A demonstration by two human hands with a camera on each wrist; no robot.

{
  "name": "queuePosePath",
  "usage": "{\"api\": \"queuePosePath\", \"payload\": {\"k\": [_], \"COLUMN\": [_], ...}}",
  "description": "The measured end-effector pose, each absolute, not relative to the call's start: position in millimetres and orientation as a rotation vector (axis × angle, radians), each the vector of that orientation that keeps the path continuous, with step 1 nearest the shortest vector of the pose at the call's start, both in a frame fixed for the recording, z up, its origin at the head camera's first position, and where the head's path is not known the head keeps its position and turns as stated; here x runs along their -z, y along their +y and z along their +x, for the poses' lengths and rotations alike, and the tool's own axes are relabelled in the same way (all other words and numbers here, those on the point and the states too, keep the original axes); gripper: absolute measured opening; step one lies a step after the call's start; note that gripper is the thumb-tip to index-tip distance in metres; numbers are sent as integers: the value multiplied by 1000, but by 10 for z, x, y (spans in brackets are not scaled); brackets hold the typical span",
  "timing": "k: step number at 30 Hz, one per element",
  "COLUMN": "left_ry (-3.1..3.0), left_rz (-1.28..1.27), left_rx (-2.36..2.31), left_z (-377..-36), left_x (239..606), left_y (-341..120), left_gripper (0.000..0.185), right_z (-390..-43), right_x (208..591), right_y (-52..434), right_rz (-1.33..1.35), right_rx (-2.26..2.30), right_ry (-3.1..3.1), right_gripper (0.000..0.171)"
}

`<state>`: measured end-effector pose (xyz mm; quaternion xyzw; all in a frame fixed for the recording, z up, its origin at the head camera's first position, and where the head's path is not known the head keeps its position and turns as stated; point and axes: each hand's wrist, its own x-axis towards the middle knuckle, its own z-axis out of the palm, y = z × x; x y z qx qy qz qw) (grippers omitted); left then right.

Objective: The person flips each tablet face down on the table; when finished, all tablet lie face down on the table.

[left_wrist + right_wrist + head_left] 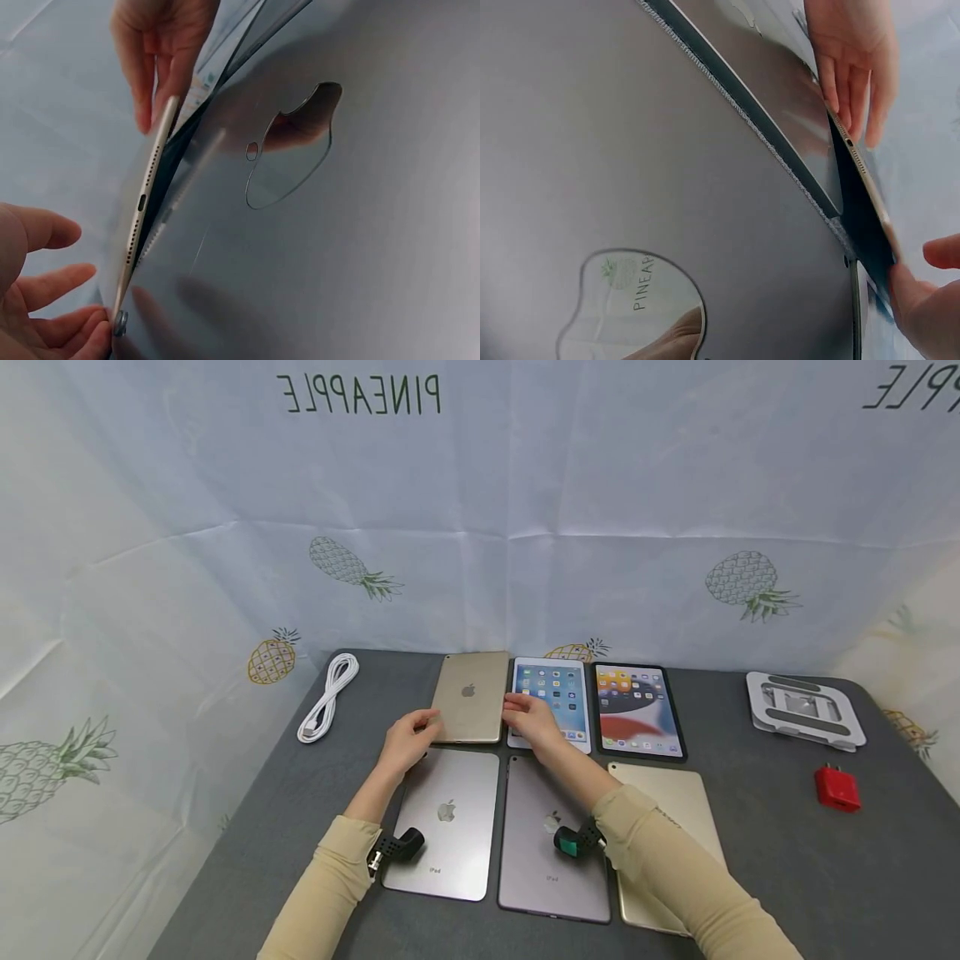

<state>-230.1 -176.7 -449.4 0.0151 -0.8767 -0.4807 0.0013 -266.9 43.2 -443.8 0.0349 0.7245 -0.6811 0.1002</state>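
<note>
A gold tablet (468,697) lies back side up at the rear of the table. My left hand (408,739) touches its near left corner, and my right hand (531,718) its right edge. The left wrist view shows the edge with speaker holes and a charging port on the tablet (142,199); my left fingers (64,330) meet its corner, thumb apart. From the right wrist, my right hand (937,307) has a finger on the other corner, with another digit raised off. Nearest my forearms are a silver tablet (438,860) and a grey tablet (525,860), backs up.
A white tablet (551,681) and a black-framed tablet (641,710) show lit screens. Another gold tablet (675,793) is partly under my right forearm. A coiled white cable (327,697) lies left; a folding stand (806,710) and red charger (836,789) lie right.
</note>
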Motion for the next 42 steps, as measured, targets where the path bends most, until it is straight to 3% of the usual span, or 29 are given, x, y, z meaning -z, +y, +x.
{"api": "queuePosePath", "payload": {"k": [26,35,42], "left_ry": [-2769,-2711,-2533], "left_rz": [-67,-149,-132], "left_rx": [1476,1394,1606], "left_z": [-2276,-2218,-2210], "left_x": [4509,4416,4269], "left_y": [-1715,-1594,-1331], "left_gripper": [38,36,27], "right_z": [-2543,-2494,-2450], "right_x": [4314,4219,4119], "right_y": [424,543,816], "right_rz": [-51,-87,-118], "right_rx": [1768,1863,1936], "right_ry": [2221,2225,2279], "right_gripper": [60,52,42]}}
